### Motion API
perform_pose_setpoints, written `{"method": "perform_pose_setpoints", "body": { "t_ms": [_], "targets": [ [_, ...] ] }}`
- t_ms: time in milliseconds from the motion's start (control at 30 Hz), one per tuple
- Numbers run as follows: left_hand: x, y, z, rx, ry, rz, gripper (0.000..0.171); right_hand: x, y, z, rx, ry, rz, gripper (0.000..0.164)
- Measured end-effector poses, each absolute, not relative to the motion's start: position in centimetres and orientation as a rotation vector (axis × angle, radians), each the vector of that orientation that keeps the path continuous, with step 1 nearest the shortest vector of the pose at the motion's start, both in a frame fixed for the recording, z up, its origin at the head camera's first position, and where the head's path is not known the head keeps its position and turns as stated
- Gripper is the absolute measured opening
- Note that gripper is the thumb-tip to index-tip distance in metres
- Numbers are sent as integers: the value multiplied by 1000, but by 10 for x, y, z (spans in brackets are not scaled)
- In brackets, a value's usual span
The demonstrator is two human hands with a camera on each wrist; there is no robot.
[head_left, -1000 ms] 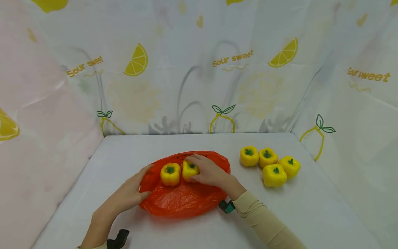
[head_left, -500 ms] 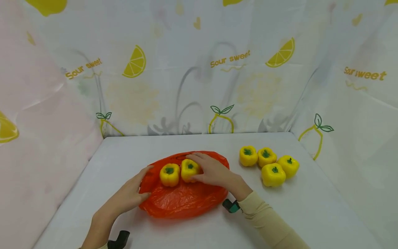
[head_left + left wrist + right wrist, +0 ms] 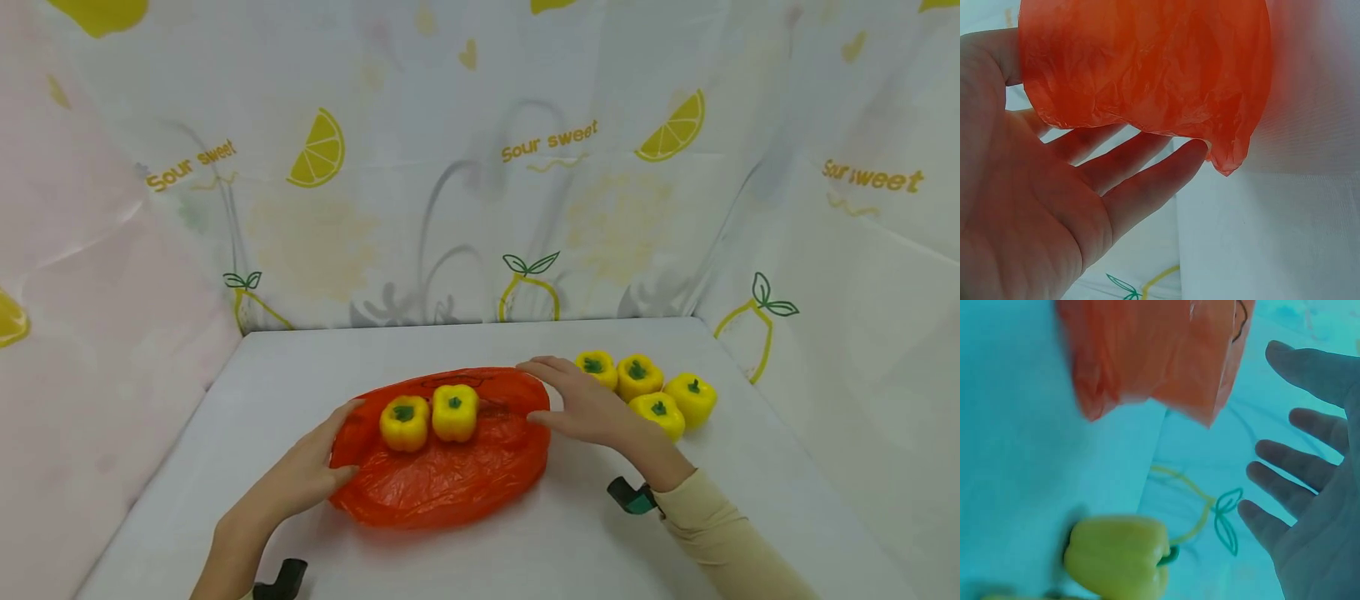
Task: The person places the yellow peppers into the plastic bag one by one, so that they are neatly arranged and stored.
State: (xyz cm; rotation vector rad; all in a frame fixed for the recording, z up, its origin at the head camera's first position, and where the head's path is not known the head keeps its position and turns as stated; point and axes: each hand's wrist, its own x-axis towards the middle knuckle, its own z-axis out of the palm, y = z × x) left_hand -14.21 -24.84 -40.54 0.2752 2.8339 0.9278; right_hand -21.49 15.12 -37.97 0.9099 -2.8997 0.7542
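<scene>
A red plastic bag (image 3: 457, 475) lies spread on the white table with its mouth up. Two yellow bell peppers with green stems, a left one (image 3: 405, 423) and a right one (image 3: 455, 413), sit side by side within its outline. At the bag's left edge is my left hand (image 3: 307, 471), fingers and thumb spread; its fingers reach behind the bag wall (image 3: 1147, 69) in the left wrist view, where the tips are hidden. My right hand (image 3: 592, 408) hovers by the bag's right edge, holding nothing. A gap separates its extended fingers (image 3: 1297, 462) from the bag in the right wrist view.
Several more yellow bell peppers (image 3: 692, 400) stand clustered on the right of the table (image 3: 750, 500), partly behind my right hand and forearm. One pepper (image 3: 1119, 556) shows low in the right wrist view. A lemon-printed cloth (image 3: 420, 233) hangs around the table's back and sides.
My right hand has let go of the right-hand pepper inside the bag's outline and moved right, toward the pepper cluster. My left hand stays at the bag's left edge.
</scene>
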Motion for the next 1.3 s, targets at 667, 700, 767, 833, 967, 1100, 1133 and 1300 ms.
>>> {"method": "perform_pose_setpoints", "body": {
  "t_ms": [667, 700, 767, 833, 967, 1100, 1133, 1300],
  "targets": [
    [-139, -250, -402, 234, 2805, 917, 84, -196, 258, -382, 638, -3051, 561, 62],
    [-140, -250, -402, 238, 2804, 919, 84, -195, 262, -384, 626, -3060, 558, 62],
    [-140, -250, -403, 249, 2807, 915, 85, -193, 267, -386, 608, -3076, 540, 60],
    [-141, -250, -403, 253, 2811, 913, 84, -192, 272, -389, 607, -3091, 527, 58],
    [-142, -249, -403, 249, 2809, 911, 84, -189, 279, -394, 661, -3080, 549, 57],
    [-143, -248, -404, 240, 2801, 916, 85, -189, 282, -398, 682, -3042, 597, 58],
    [-143, -248, -404, 239, 2802, 914, 85, -190, 282, -400, 677, -3035, 606, 59],
    [-144, -248, -404, 244, 2804, 908, 86, -194, 276, -401, 647, -3025, 673, 63]
  ]
}}
